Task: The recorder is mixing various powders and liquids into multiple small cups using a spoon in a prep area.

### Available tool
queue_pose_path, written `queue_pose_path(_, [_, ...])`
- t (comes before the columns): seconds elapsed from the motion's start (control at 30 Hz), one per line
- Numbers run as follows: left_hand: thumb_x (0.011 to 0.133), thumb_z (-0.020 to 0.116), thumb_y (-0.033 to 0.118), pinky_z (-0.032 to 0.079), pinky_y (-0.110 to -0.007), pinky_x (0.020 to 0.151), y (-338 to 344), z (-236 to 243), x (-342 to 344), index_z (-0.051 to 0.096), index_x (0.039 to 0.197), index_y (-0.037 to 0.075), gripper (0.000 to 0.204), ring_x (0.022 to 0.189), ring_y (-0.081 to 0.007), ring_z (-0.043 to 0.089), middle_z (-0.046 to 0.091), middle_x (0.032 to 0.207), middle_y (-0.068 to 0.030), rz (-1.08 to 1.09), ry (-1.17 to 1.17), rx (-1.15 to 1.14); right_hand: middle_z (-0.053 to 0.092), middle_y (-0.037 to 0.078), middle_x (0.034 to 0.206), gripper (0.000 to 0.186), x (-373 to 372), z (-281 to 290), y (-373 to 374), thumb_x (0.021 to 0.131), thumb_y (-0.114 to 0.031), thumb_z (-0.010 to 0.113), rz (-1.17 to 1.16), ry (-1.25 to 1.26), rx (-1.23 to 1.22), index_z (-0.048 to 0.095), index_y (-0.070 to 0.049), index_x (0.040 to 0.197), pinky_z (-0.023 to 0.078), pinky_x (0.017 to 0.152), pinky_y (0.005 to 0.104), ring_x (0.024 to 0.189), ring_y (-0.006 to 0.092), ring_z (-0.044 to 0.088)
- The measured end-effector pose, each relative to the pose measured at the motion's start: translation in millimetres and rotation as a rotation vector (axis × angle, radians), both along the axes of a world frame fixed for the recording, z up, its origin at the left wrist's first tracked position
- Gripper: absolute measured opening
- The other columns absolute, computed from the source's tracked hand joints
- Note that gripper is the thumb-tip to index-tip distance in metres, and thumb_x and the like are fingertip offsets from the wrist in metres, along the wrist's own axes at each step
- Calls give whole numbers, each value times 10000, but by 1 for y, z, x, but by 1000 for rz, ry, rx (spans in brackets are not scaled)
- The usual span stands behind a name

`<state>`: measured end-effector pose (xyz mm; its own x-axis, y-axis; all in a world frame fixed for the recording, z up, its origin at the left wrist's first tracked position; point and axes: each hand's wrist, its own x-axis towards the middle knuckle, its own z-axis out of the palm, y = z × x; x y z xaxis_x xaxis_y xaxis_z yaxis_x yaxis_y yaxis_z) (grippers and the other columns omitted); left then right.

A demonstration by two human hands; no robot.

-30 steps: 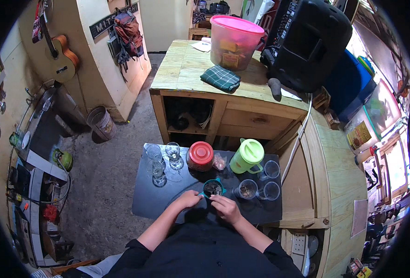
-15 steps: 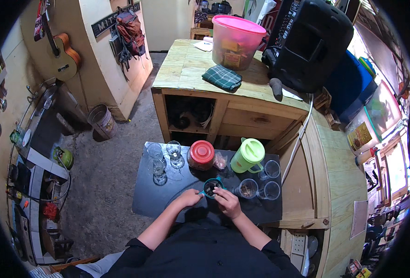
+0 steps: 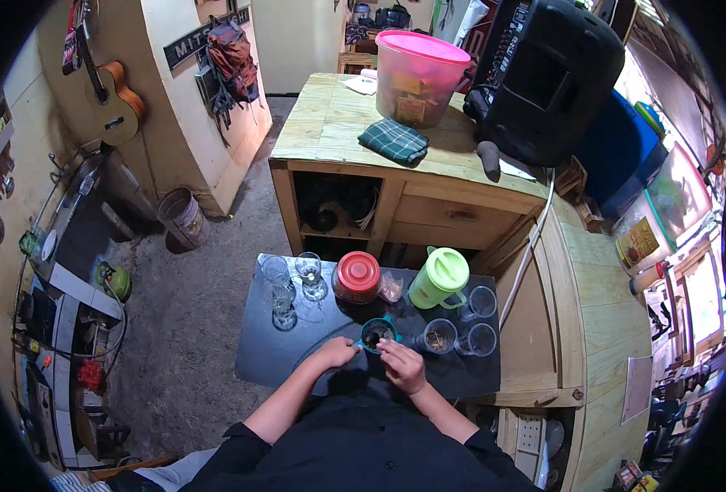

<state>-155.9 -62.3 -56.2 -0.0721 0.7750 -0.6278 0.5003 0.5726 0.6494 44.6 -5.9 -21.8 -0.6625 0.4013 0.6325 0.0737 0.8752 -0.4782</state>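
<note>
Head view: the step in hand looks like fingertip work in what seems a small teal strainer [image 3: 389, 320], held over a dark table [image 3: 256, 353]. At the table's left stand a clear glass [image 3: 276, 271] and, just beside it, a second glass [image 3: 310, 277]; reflections hide whether either holds anything. Next rightward, the left hand [image 3: 336, 353] is closed around the strainer's handle. Beyond it sits a jar [image 3: 356, 279] whose red lid conceals most of its contents. The strainer, near the table's middle, holds dark, loose-looking matter [image 3: 376, 332]; I judge the next move calls for a level, steady handle so nothing spills. Behind it lies a pinkish packet [image 3: 391, 287]. The right hand [image 3: 404, 366] has its fingers drawn together at the strainer's near right edge; I cannot tell whether they pinch anything. Farther right, a lidded lime-green pitcher [image 3: 441, 279] hides its contents, a clear cup [image 3: 420, 340] contains brownish bits, and two more see-through cups [image 3: 482, 302] show no distinct contents.
</note>
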Motion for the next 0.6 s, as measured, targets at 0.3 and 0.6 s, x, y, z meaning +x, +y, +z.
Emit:
queue_pose_path(0.3, [877,506,388,453,-406,742,0,1,0,648,880,2,411,773,-314,620,647,792,-184,36,-51,-55,648,134,1003,112,5,2,5,731,-24,604,126,-42,18,602,-19,843,522,852,412,975,302,632])
queue_pose_path(0.6, [870,502,396,449,-437,799,2,6,0,648,953,8,422,897,-370,614,651,904,-215,1,6,-29,646,82,950,137,23,15,8,709,-78,598,66,-203,110,591,-59,844,481,807,409,960,266,624])
